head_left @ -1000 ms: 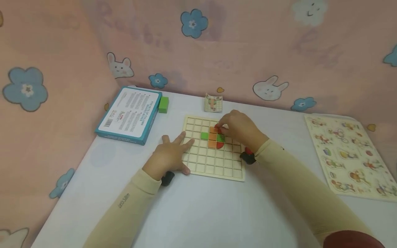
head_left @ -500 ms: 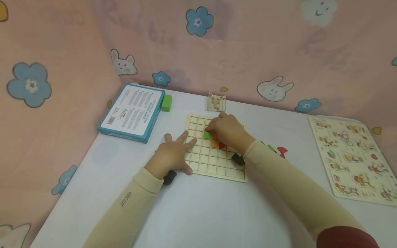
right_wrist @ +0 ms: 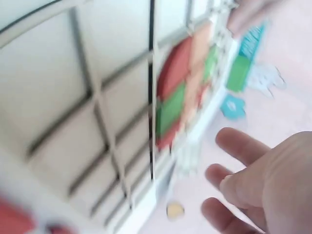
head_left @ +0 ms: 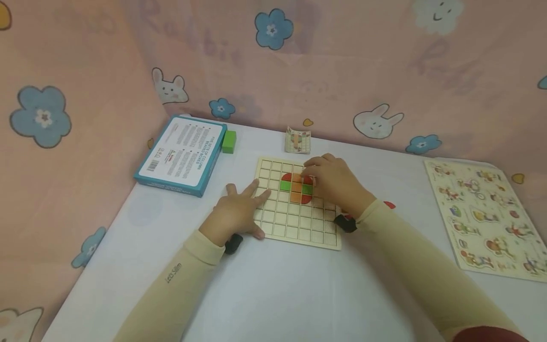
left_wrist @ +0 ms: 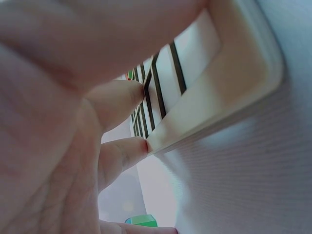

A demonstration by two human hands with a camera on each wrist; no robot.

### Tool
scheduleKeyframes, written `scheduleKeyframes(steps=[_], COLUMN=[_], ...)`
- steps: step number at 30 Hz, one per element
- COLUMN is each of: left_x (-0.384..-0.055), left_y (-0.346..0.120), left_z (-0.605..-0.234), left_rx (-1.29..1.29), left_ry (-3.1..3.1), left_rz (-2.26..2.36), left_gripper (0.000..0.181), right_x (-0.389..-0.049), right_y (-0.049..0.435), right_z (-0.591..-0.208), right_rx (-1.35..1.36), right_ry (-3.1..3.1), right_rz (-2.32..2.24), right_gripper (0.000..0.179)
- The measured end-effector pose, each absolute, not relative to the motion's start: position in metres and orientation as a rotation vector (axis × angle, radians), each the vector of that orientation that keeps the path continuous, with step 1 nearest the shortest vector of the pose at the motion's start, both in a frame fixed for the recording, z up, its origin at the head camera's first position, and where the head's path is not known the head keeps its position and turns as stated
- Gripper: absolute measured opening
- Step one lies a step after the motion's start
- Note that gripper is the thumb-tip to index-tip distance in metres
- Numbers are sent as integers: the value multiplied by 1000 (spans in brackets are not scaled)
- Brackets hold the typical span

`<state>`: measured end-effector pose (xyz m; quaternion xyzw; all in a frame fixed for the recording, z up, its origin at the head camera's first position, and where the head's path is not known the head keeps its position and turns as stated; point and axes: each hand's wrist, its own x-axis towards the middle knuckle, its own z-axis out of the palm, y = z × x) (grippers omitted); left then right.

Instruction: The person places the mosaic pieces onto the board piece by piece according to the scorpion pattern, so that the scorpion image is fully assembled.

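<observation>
A wooden grid board (head_left: 278, 223) lies on the white table. My left hand (head_left: 235, 213) rests with fingers spread on its left edge, and in the left wrist view two fingertips (left_wrist: 134, 146) touch the frame. Near the board's middle stands a column of orange square tiles (head_left: 296, 187), flanked by a green tile (head_left: 285, 186) on the left and another green tile (head_left: 306, 189) on the right. Red quarter-circle tiles (head_left: 287, 177) sit at several corners of this pattern. Just right of it hovers my right hand (head_left: 335, 183), its fingers loosely bent and holding nothing in the right wrist view.
Behind the board stands a small pattern card (head_left: 297, 141). A blue-edged box (head_left: 181, 156) and a green block (head_left: 229, 141) are at the back left. A loose red piece (head_left: 389, 204) lies beyond my right wrist. A picture puzzle board (head_left: 487, 218) is at the right.
My right hand went left over the pattern with a red tile, let it go at the upper left corner, and moved back right. The left hand stays on the board.
</observation>
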<state>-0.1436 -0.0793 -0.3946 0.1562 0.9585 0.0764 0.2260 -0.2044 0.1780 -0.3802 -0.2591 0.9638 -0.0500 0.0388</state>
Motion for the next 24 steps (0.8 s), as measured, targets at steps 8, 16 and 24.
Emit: scheduleKeyframes(steps=[8, 16, 24], left_x=[-143, -142, -142], left_y=[-79, -79, -78], left_z=[-392, -391, -391], left_rx=[427, 424, 431], left_ry=[2623, 2615, 2625], left_rz=[227, 257, 257], left_gripper=[119, 119, 118], right_x=[-178, -150, -134], right_y=[254, 309, 319], right_z=[-363, -382, -399], right_rx=[-487, -434, -495], right_ry=[2941, 2897, 2935], right_rz=[-283, -305, -315], right_gripper=[35, 28, 24])
